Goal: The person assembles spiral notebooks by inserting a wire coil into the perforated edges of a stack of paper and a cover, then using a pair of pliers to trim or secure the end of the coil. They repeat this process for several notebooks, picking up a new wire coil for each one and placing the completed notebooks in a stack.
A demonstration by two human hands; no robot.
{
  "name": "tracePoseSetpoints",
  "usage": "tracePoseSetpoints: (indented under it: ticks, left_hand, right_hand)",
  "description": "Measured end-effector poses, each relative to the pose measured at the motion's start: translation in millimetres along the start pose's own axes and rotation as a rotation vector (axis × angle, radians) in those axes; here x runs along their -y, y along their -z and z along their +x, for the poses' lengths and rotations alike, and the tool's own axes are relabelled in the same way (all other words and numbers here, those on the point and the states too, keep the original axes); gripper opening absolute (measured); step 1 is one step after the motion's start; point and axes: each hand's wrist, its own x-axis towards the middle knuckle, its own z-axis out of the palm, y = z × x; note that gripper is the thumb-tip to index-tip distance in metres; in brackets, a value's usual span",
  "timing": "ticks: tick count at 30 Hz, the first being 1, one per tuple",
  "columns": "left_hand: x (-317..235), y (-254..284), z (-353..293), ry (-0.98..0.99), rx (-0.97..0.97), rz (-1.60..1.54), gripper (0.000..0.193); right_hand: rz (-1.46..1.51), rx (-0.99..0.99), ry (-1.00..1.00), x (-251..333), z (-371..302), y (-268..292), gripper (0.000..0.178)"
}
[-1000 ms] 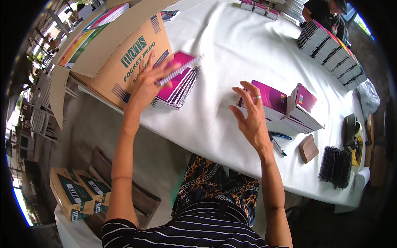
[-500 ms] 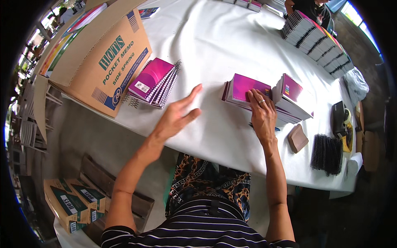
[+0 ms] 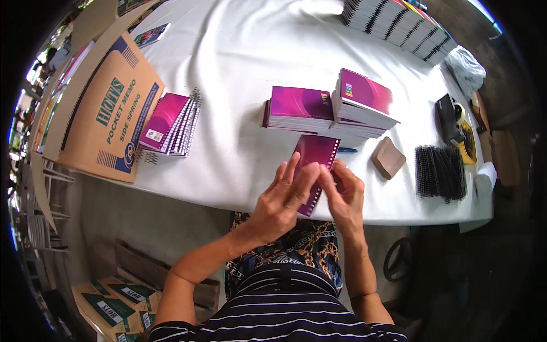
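A small purple memo pad (image 3: 317, 150) with a row of punched holes down its right edge is between my hands at the near table edge. My left hand (image 3: 279, 200) grips it from the left, with its thumb and fingers over the cover. At the holed edge, my right hand (image 3: 346, 195) is closed with its fingertips pinched against the pad. Whether a coil is in those fingertips is too small to tell. Just beyond stand a stack of purple-covered pads (image 3: 299, 104) and a second stack (image 3: 366, 94) beside it.
Spiral-bound purple notebooks (image 3: 165, 122) lean by a large cardboard box (image 3: 108, 114) at left. A blue pen (image 3: 346, 150), brown block (image 3: 389, 158), black wire coils (image 3: 440, 174) and tape dispenser (image 3: 464, 134) lie right. Tall book stacks (image 3: 399, 28) stand far right.
My right hand has brought a purple pad from the stack toward me. My left hand, empty and spread before, has moved right and taken hold of it. The view has shifted.
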Motion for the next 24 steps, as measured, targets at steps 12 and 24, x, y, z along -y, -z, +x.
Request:
tracePoseSetpoints:
  ticks: [12, 24]
  left_hand:
    - [58, 41, -7, 0.426, 0.121, -0.648, 0.077]
    - [18, 14, 34, -0.019, 0.389, 0.616, 0.073]
  right_hand:
    - [0.304, 0.336, -0.080, -69, 4, -9, 0.023]
    - [-0.167, 0.347, 0.282, -53, 27, 52, 0.032]
